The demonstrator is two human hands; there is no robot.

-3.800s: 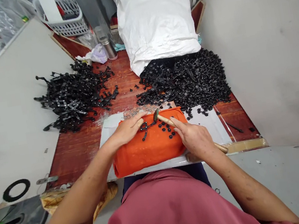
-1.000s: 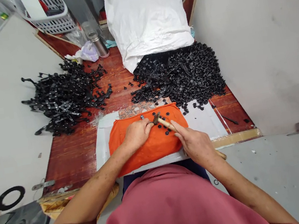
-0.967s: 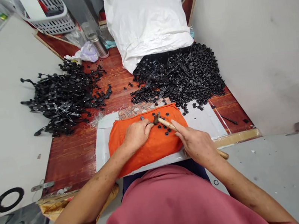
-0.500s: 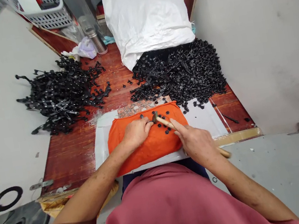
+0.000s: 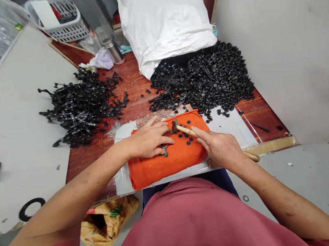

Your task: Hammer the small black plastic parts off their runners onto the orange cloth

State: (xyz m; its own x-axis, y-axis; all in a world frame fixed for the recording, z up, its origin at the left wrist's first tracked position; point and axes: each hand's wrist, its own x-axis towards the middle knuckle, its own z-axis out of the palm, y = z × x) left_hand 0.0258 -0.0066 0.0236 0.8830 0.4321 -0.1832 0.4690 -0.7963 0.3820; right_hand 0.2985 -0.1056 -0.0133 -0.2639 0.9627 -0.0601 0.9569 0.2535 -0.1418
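Observation:
My right hand (image 5: 223,147) is wrapped round the wooden handle of a hammer (image 5: 187,130). The hammer's dark head lies low over an orange cloth pad (image 5: 176,160), among several small round black pieces (image 5: 188,143) scattered there. My left hand (image 5: 147,140) is over the pad's left part, palm down with fingers spread. A black branched piece with round ends (image 5: 165,151) shows by its fingertips; whether the fingers touch it is unclear. Part of what lies beneath the left hand is hidden.
A tangled heap of black branched parts (image 5: 79,105) sits left on the red-brown table (image 5: 132,74). Loose black discs with stems (image 5: 216,75) are piled at right, below a white sack (image 5: 166,18). Behind stand a steel flask (image 5: 114,51) and a grey basket (image 5: 70,31).
My left hand has gone from closed fingers beside the hammer head to spread fingers further left. A branched black piece now shows beneath its fingertips. The right hand keeps the hammer; the view has shifted left.

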